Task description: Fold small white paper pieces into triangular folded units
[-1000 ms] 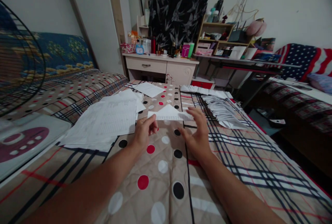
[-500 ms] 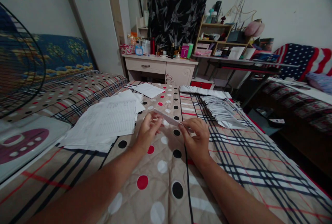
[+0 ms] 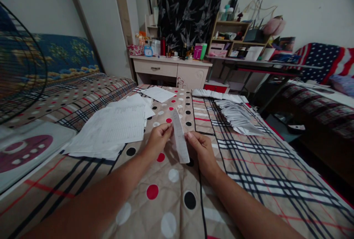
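Observation:
A narrow folded strip of paper (image 3: 181, 141) with faint writing is held up over the bedspread between my two hands. My left hand (image 3: 160, 135) pinches its left edge between thumb and fingers. On the other side, my right hand (image 3: 200, 146) has its thumb and fingertips closed at the strip's right edge. To the left lies a loose stack of lined, written sheets (image 3: 118, 124). Beyond it rests another white sheet (image 3: 159, 94). Right of my hands, several folded paper strips (image 3: 238, 117) lie fanned in a row, with another row of folded paper (image 3: 218, 95) behind them.
A dotted and plaid bedspread (image 3: 249, 198) lies under everything. At the left stands a fan, its wire cage (image 3: 22, 62) above a white base (image 3: 30, 143). A white dresser (image 3: 157, 68) with bottles is at the back, and a desk (image 3: 249, 63) stands right of it.
The paper strip has turned from lying crosswise between my hands to pointing lengthwise, its near end now toward me. My right hand has shifted left and lower.

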Tool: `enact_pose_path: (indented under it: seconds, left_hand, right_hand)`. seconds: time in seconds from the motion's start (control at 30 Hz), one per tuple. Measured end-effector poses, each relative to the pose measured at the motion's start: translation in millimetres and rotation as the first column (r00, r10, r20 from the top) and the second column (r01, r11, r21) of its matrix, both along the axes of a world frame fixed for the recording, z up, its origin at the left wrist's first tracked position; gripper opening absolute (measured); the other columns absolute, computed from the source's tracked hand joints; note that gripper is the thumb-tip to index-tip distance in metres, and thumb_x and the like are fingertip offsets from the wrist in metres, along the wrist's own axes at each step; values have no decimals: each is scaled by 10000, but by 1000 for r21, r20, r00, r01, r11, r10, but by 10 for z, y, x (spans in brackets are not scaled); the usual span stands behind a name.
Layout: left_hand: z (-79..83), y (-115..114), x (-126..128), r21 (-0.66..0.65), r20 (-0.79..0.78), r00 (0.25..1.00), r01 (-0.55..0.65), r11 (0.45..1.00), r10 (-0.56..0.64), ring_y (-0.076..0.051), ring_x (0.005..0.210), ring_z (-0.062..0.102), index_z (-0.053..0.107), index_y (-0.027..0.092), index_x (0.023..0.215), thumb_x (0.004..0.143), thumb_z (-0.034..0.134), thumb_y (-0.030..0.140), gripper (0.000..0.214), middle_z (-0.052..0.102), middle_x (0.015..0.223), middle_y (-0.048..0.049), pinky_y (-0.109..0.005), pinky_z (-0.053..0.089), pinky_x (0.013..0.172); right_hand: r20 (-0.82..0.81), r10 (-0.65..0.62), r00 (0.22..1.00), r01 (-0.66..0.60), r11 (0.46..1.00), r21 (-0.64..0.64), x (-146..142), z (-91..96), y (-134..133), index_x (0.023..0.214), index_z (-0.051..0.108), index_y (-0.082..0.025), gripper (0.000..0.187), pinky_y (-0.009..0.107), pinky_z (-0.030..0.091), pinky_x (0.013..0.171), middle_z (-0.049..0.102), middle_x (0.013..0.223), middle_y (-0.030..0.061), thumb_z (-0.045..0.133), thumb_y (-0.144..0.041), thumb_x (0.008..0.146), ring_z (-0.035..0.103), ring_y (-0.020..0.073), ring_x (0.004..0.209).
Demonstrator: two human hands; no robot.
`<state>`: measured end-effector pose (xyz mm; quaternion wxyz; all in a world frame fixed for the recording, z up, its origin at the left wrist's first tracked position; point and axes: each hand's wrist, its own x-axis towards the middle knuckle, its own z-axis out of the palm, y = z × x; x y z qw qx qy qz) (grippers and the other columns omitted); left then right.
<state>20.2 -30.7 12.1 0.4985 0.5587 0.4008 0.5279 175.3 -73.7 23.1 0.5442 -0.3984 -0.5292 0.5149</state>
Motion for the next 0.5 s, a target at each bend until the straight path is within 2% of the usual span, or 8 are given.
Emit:
enact_pose_path:
  seconds: [0.2, 0.5]
  left_hand:
    - [-12, 3, -1, 15, -24, 1000, 8, 1000, -8, -106, 581, 495, 694, 147, 762, 800, 647, 461, 320, 607, 667, -11, -222, 370, 539]
    - [28, -26, 13, -26, -4, 1000, 21, 999, -21, -120, 589, 524, 720, 142, 792, 764, 677, 476, 338, 644, 682, -24, -223, 395, 541]
  right_hand:
    - [-41, 14, 999, -17, 997, -74, 18, -73, 49, 697, 649, -168, 329, 249, 382, 520, 557, 632, 8, 657, -483, 791, 484, 128, 562]
    - [-55, 47, 997, -52, 996, -79, 28, -65, 52, 711, 665, -174, 293, 251, 403, 540, 583, 651, 9, 655, -458, 782, 499, 134, 574]
